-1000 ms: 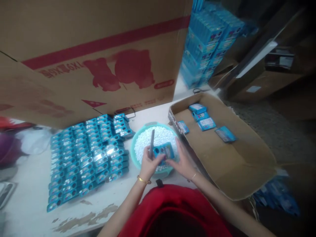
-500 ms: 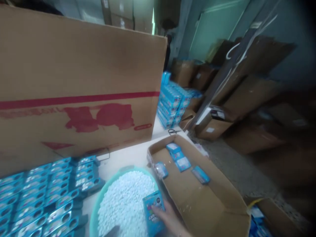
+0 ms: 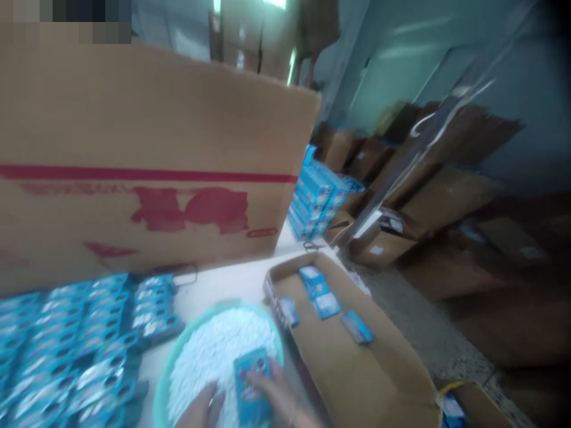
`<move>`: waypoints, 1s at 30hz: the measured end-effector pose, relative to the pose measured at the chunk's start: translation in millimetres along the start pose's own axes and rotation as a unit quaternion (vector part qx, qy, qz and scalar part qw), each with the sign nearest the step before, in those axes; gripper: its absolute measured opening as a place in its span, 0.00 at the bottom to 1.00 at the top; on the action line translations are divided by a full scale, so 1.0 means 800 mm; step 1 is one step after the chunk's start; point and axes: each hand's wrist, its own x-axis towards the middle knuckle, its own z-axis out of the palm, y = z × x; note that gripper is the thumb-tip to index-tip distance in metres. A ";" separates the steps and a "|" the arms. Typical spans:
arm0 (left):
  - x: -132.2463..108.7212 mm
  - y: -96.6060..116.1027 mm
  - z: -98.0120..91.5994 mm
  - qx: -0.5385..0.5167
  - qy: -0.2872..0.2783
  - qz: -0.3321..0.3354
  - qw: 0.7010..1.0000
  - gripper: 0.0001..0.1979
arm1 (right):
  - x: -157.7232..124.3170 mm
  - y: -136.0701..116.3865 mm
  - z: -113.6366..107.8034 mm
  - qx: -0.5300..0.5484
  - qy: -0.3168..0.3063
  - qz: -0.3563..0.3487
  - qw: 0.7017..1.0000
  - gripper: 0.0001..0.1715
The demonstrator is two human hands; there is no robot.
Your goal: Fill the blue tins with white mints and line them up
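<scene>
The picture is smeared by motion. My right hand [image 3: 279, 395] sits at the bottom edge with its fingers on a small blue box [image 3: 250, 380], held upright over a teal bowl [image 3: 166, 371] full of small white pellets [image 3: 214, 351]. My left hand [image 3: 198, 411] is just left of the box, low over the pellets; only part of it shows and its fingers are blurred. Rows of matching blue boxes [image 3: 75, 339] lie on the white table [image 3: 223, 282] to the left of the bowl.
A big brown carton with red print [image 3: 147, 160] stands behind the table. To the right is an open flat carton [image 3: 379, 368] holding several blue boxes. Stacked blue packs [image 3: 316, 193] and more brown cartons [image 3: 446, 196] fill the floor beyond.
The view has swung upward, so the hands dropped to the bottom edge. The right hand still holds the blue box, now a little further left over the pellets. The left hand has come back into view.
</scene>
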 end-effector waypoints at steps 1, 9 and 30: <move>-0.009 0.002 -0.001 -0.011 0.010 0.012 1.000 0.16 | -0.010 -0.010 -0.006 -0.021 0.002 -0.012 1.000 0.36; -0.035 0.014 -0.074 -0.063 0.002 0.170 0.983 0.17 | -0.042 -0.015 -0.088 -0.205 0.091 -0.201 0.954 0.29; -0.082 0.197 -0.219 0.423 -0.104 0.292 0.851 0.11 | -0.026 0.010 -0.039 -0.384 -0.023 -0.410 0.827 0.25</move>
